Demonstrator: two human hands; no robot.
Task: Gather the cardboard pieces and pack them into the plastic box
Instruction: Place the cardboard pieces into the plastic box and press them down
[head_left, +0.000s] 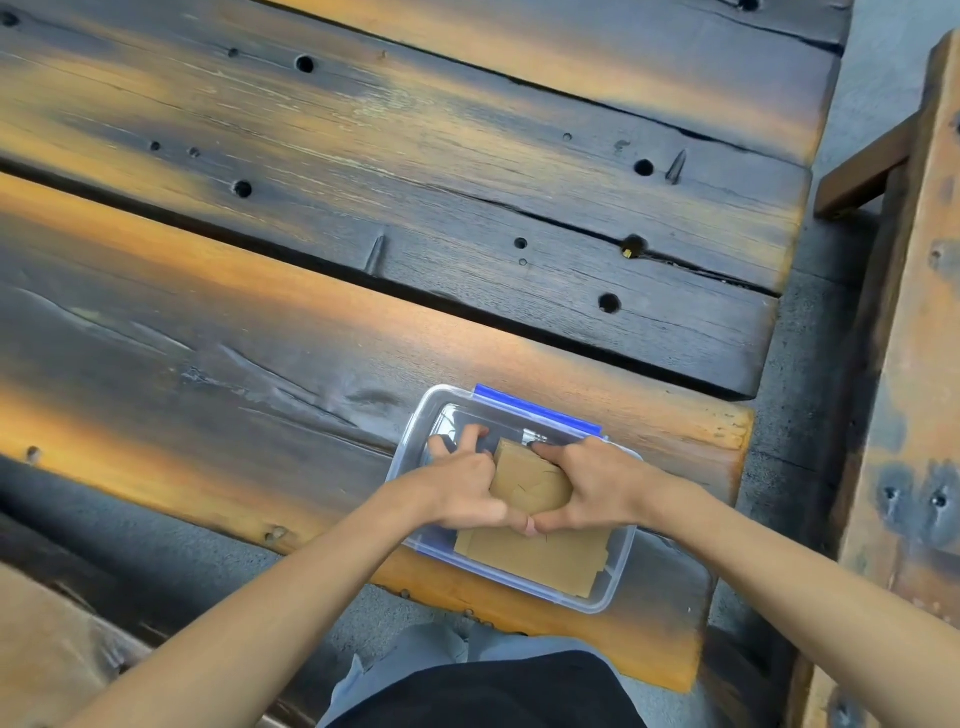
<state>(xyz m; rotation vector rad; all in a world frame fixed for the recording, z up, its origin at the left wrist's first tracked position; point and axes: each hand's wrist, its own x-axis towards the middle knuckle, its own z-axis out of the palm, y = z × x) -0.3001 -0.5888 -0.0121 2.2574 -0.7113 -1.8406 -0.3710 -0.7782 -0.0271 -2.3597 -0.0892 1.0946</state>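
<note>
A clear plastic box (621, 569) with a blue clip (537, 408) on its far side sits at the near right edge of the wooden table. Inside it a flat cardboard piece (540, 558) lies on the bottom at the near end. Above that, both hands hold a small stack of brown cardboard pieces (530, 480) inside the box. My left hand (462, 486) grips the stack's left side, fingers reaching to the box floor. My right hand (597, 486) grips its right side. The thumbs meet at the stack's near edge.
The table (363, 218) is made of dark, weathered planks with gaps and holes. A wooden bench (904, 364) runs along the right, with grey ground between it and the table. A bench plank (47, 634) lies at the lower left. My lap is below the box.
</note>
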